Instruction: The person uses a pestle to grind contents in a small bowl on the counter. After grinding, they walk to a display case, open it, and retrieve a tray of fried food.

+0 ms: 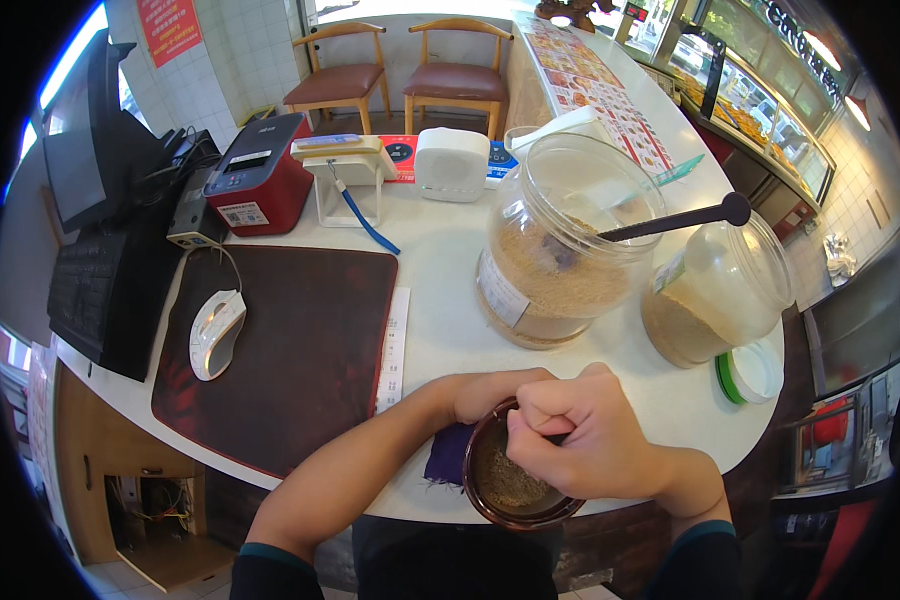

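Note:
A brown glazed bowl point(474, 480), like a mortar, stands at the table's near edge with coarse brown ground powder point(506, 480) inside. My left hand point(487, 394) holds its far rim, the fingers partly hidden behind the other hand. Over the bowl, my right hand point(581, 431) is closed in a fist around a dark handle point(557, 438), probably a pestle; most of it is hidden. A purple cloth point(447, 455) lies partly under the bowl. Beyond it stands a large open clear jar point(570, 277) of tan powder, with a dark long-handled scoop point(667, 220) in it.
Right of that jar is a second open jar point(690, 322) of powder, near a green-and-white lid point(750, 373). A mouse point(217, 335) sits on a dark mat point(300, 337) at left, beside a paper strip point(394, 349). Behind are a red-and-black printer point(259, 176) and a white speaker-like box point(451, 165).

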Action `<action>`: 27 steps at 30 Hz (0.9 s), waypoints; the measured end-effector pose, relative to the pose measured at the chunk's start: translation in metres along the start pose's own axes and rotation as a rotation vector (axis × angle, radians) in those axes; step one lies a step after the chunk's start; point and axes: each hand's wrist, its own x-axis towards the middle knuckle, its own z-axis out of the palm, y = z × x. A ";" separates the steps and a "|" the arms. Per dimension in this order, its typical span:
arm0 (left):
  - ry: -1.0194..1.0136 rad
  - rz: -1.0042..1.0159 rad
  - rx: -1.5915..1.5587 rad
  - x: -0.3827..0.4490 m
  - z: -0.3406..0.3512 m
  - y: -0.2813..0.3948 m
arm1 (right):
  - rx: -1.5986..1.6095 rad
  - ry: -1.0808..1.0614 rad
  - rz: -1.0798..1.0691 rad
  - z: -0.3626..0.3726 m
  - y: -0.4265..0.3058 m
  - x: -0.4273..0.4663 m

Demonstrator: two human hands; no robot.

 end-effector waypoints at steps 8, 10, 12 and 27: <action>-0.124 0.024 -0.347 0.006 0.008 0.010 | 0.089 0.101 -0.047 -0.008 -0.009 -0.007; -0.104 0.048 -0.336 0.003 0.007 0.013 | -0.084 0.013 -0.096 -0.005 -0.006 -0.002; 0.005 0.073 0.028 -0.005 0.007 0.016 | -0.053 -0.014 -0.087 0.002 -0.001 0.006; 0.078 -0.005 -0.068 -0.008 0.014 0.027 | -0.118 -0.042 -0.100 0.004 0.001 0.002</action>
